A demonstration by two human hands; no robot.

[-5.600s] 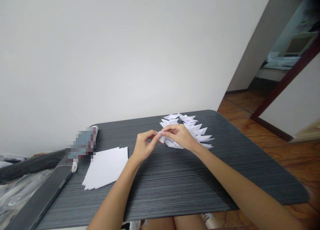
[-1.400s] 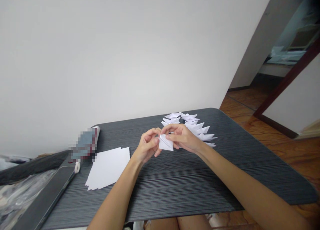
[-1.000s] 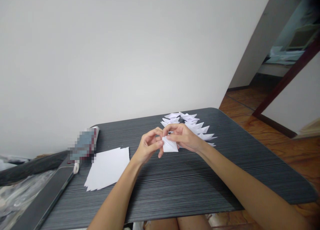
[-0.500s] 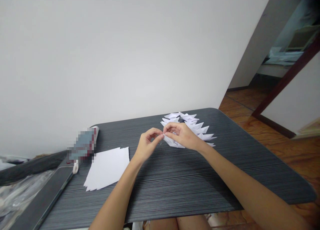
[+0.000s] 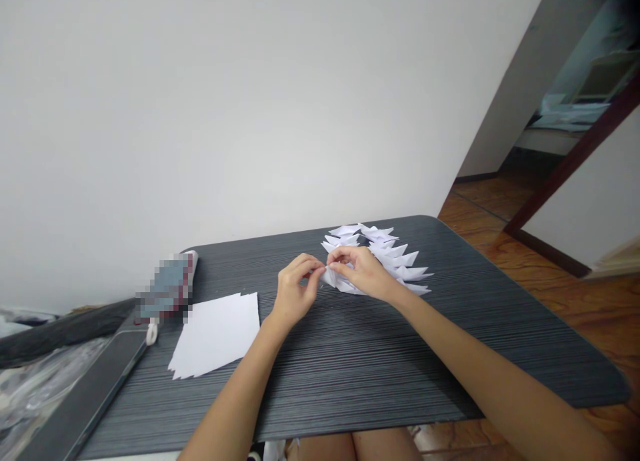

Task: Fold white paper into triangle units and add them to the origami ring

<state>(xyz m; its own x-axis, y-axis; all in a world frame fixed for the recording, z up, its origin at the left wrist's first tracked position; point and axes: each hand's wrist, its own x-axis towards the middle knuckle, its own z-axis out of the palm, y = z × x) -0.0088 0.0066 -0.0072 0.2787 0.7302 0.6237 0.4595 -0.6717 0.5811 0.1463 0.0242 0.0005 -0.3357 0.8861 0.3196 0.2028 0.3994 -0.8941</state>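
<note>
left hand (image 5: 295,294) and right hand (image 5: 361,273) both pinch 1 small folded paper piece (image 5: 334,278) just above the counter (image 5: 380,354); a second ago it was opened broad, now it is creased narrow; folded paper row (image 5: 395,257) and paper sheets (image 5: 217,334) unchanged.

Two hands: left hand (image 5: 293,295) and right hand (image 5: 364,273), both pinching one small folded piece (image 5: 331,277) between them. One row of folded paper points (image 5: 400,264) behind the hands, roughly ten tips showing, exact count unclear as they overlap and the right hand covers some. One stack of flat sheets (image 5: 216,334), at least two or three edges fanned, number can't be told; one table (image 5: 350,367), one dark flat slab (image 5: 80,407) at its left edge, one blurred-out object (image 5: 167,291)
</note>
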